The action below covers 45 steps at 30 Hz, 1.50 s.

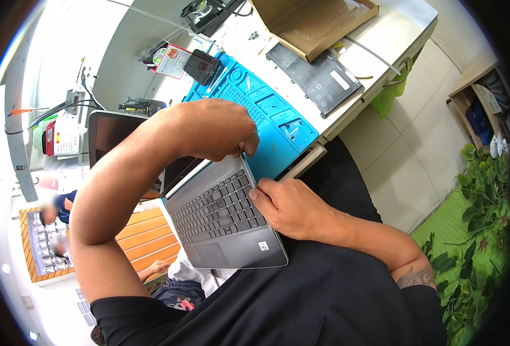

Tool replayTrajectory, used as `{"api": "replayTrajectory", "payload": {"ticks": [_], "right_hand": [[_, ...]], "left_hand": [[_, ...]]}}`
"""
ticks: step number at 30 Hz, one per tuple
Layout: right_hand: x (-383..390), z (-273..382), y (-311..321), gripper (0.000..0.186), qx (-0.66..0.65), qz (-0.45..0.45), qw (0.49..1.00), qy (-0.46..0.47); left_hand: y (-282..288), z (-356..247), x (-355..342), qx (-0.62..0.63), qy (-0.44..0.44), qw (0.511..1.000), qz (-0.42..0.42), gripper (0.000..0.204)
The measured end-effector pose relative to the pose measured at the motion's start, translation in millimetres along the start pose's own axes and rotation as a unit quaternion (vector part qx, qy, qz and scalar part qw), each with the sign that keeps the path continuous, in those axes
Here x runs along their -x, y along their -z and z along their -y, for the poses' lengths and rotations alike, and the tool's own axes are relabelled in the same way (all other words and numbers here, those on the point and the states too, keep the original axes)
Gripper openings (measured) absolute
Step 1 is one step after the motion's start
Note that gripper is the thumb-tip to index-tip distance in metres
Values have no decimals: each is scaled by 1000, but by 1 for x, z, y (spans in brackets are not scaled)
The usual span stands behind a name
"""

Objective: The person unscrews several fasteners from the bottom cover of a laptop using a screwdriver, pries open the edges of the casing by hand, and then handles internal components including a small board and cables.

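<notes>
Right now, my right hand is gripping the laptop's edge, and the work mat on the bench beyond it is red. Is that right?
Not quite: the work mat is blue, as the head view shows. Your right hand is gripping the laptop's edge.

I'm getting a grey laptop (244, 242), black keys (215, 207), bright blue mat (271, 153), brown box (337, 34), dark-striped orange slats (145, 233)!

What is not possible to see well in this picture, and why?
Head view:
Bare left hand: whether its fingers hold anything; its own back hides them.
Bare right hand: fingers under the grey laptop with black keys, hidden by the laptop and hand.
Small white sticker on the laptop: print too small.
Open brown cardboard box: cut off by the top edge.
</notes>
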State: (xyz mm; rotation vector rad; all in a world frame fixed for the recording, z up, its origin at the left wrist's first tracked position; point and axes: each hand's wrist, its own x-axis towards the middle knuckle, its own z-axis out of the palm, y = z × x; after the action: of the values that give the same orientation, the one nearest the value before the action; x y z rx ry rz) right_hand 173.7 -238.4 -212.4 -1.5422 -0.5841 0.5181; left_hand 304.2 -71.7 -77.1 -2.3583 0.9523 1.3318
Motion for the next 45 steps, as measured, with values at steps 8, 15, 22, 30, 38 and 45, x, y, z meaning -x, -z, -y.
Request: {"api": "replayTrajectory", "payload": {"ticks": [8,15,22,30,38,45], "right_hand": [[0,-6,-1,37,-2,-11,1000,19],[3,-11,-3,39,-6,-20,999,39],[12,-14,-6,36,-54,2,999,5],[-44,-2,3,32,-51,-94,994,23],[-87,-12,9,33,20,-35,999,-26],[-89,-12,4,32,-24,-63,994,-80]], "left_hand": [[12,-5,-3,-73,32,996,42,31],[17,-13,-6,-90,29,994,49,34],[9,-9,-5,-62,21,998,24,40],[10,-9,-8,-47,68,996,13,58],[1,-12,-6,-29,86,995,-28,76],[7,-17,-5,-43,97,994,3,108]]}}
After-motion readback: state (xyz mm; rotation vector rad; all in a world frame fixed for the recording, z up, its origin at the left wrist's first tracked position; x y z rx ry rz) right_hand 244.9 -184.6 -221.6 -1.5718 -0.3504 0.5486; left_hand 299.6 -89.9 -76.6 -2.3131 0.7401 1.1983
